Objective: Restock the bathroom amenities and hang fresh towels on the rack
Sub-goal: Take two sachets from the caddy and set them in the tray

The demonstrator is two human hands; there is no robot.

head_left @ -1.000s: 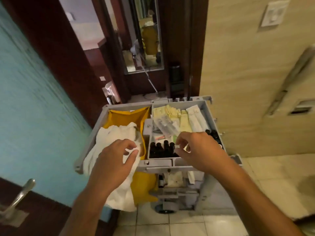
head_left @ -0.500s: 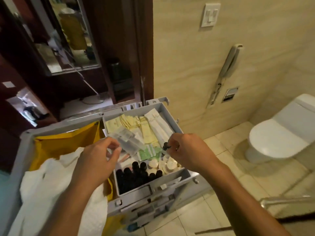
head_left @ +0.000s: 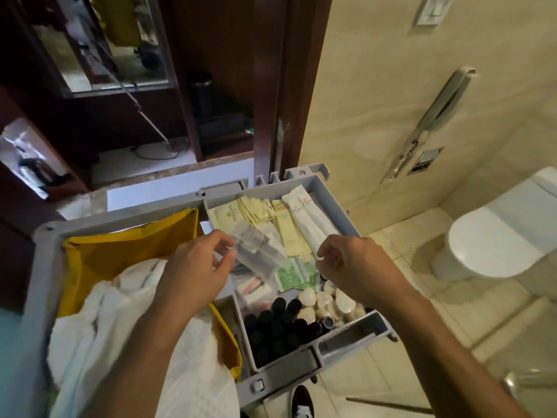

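Right hand (head_left: 355, 267) risen off tray (head_left: 349, 337); left hand (head_left: 196, 267) pinches packet (head_left: 259, 251); toilet (head_left: 494, 245) nearby.

Dark wood door frame (head_left: 286, 86) runs up the middle; mirror (head_left: 114, 40) to its left; switch plate (head_left: 434, 10) high to its right on beige wall; wall phone (head_left: 434, 116) right of frame, lower down; white toilet (head_left: 497, 236) far right & lower, lid down; black shoe (head_left: 301, 399) well below frame, on floor tiles.
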